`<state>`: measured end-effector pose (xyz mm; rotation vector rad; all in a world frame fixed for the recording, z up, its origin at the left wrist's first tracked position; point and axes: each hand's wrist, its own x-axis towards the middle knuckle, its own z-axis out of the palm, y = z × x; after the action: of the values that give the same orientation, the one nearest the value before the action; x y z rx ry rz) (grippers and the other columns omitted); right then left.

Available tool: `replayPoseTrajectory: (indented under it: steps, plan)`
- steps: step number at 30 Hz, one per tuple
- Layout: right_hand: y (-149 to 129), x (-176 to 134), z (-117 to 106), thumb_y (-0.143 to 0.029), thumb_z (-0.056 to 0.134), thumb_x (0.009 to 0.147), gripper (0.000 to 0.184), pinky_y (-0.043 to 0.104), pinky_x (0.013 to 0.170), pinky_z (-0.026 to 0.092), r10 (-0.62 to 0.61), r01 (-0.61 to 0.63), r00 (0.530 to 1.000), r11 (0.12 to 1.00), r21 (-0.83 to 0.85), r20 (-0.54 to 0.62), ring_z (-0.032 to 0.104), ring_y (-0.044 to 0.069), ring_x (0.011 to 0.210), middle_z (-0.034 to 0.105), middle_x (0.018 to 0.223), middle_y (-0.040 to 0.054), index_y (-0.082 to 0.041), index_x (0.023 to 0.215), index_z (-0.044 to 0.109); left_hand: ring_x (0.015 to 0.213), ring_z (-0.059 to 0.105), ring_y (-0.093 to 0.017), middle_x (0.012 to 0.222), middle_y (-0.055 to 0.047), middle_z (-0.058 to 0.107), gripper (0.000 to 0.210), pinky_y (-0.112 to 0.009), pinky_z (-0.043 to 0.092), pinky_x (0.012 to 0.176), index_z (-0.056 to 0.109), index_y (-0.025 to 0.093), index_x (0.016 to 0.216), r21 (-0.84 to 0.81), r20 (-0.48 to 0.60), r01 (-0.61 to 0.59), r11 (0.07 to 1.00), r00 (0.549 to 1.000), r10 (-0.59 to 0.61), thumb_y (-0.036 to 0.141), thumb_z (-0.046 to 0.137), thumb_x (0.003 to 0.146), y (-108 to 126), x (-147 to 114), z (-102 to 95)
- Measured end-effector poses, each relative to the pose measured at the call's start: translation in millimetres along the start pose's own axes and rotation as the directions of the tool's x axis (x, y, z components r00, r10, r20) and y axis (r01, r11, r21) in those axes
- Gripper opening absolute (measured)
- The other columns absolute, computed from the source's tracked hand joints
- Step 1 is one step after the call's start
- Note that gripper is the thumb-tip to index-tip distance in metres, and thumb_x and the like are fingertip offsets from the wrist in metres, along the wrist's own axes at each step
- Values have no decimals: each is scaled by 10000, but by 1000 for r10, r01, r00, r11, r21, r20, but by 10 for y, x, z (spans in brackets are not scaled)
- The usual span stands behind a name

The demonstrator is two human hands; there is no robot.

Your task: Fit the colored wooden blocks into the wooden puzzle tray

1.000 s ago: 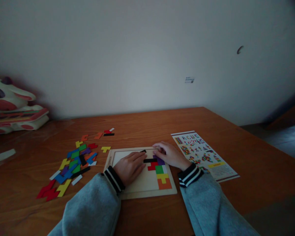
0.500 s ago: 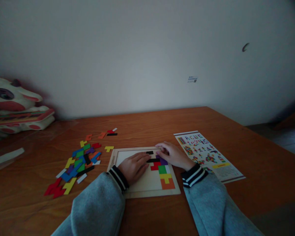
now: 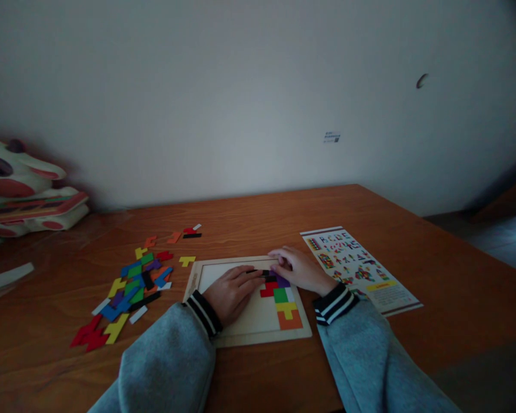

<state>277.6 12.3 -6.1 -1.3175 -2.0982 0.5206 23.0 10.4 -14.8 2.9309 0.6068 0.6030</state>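
My left hand (image 3: 234,293) lies low over the pale wooden puzzle tray (image 3: 253,342), fingers stretched to the right and bent at the tips. Its fingertips are on a black bar-shaped puzzle piece (image 3: 258,272), partly covered by them. At the tray's upper right corner, my right hand (image 3: 300,268) has thumb and index finger apart. Its thumb touches a purple piece (image 3: 282,281), and the index finger reaches the top rim. Below along the right side sit a red piece (image 3: 267,291), a green piece (image 3: 280,296), a yellow piece (image 3: 287,310) and an orange piece (image 3: 290,323).
Loose coloured pieces (image 3: 133,285) are spread left of the tray, with a yellow piece (image 3: 187,261) near its corner. A printed pattern sheet (image 3: 361,269) lies to the right. A toy keyboard with an animal figure (image 3: 26,189) stands far left by the wall.
The black bar under my left fingertips has shifted up and left, near the tray's top. My right hand stays by the purple piece. The view has swung slightly right.
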Motion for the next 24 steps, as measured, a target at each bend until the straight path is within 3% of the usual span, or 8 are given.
replayPoseTrajectory:
  steps: [12, 24]
  plan:
    - [13, 0, 2, -268, 617, 859, 266, 313, 738, 455, -9, 9, 1000, 1000, 5, -8, 569, 167, 757, 604, 824, 23, -194, 1114, 636, 1206, 506, -256, 1365, -86, 561, 458, -463, 446, 1001, 536, 190, 1289, 17, 49, -8, 1000, 999, 7, 81, 401, 865, 36, 17, -74]
    - [-4, -6, -9, -255, 611, 864, 269, 310, 734, 455, -14, 14, 1000, 1000, -13, -5, 567, 166, 758, 599, 826, 24, -191, 1124, 633, 1222, 503, -258, 1361, -105, 563, 438, -463, 462, 1001, 535, 175, 1313, 13, 29, -60, 998, 998, 59, 132, 390, 901, 20, 11, -52]
